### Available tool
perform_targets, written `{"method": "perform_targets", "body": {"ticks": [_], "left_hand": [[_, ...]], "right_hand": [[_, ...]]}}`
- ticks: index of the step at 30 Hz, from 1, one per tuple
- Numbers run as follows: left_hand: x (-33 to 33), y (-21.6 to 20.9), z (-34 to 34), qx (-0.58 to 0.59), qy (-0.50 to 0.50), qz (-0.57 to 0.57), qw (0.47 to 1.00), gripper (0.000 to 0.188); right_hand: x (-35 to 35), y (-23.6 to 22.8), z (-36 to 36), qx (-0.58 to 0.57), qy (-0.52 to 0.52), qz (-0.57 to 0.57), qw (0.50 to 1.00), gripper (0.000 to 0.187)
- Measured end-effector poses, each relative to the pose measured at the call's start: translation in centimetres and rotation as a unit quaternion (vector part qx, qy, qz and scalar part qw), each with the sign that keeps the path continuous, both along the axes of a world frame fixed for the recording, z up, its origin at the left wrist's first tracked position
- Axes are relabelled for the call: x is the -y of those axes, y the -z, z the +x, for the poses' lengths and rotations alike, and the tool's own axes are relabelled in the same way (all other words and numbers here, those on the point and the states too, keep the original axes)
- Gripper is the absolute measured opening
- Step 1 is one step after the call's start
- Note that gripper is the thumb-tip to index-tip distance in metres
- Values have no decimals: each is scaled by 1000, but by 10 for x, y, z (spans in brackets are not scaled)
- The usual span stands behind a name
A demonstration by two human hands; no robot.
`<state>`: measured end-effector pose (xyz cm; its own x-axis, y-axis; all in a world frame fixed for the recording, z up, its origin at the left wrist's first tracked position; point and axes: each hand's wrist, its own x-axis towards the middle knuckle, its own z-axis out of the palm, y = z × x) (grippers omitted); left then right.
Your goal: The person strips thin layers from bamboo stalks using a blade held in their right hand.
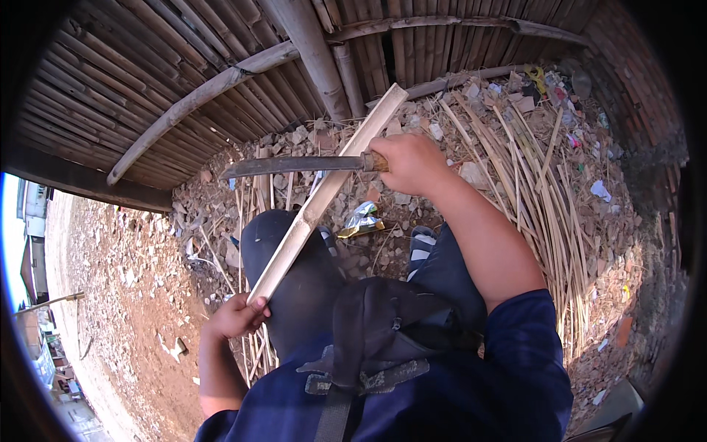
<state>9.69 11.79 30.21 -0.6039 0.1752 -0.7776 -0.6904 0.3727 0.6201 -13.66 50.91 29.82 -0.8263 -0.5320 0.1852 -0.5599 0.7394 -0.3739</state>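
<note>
A split length of bamboo [314,208], pale on its hollow inner side, runs slantwise across my lap from lower left to upper right. Its lower end is gripped in my left hand [237,317], beside my left knee. My right hand [412,163] is closed round the wooden handle of a machete [294,165]. The long dark blade points left and crosses the bamboo's upper half; whether it touches the bamboo I cannot tell. The bamboo's far end rises past my right hand.
Thin bamboo strips [530,199] lie in a long pile at my right, with more by my left leg. Rubble and litter cover the ground, including a shiny wrapper [361,221] between my feet. A bamboo wall [184,88] with poles stands ahead; a brick wall [633,74] is at right.
</note>
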Motion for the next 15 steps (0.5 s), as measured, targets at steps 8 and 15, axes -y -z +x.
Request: {"method": "perform_targets", "body": {"ticks": [8, 15], "left_hand": [[1, 4, 3, 0, -9, -5, 1000, 48], [-22, -19, 3, -4, -47, -106, 993, 54]], "right_hand": [[-15, 9, -9, 44, 40, -1, 998, 41], [-29, 14, -10, 11, 87, -78, 993, 42]]}}
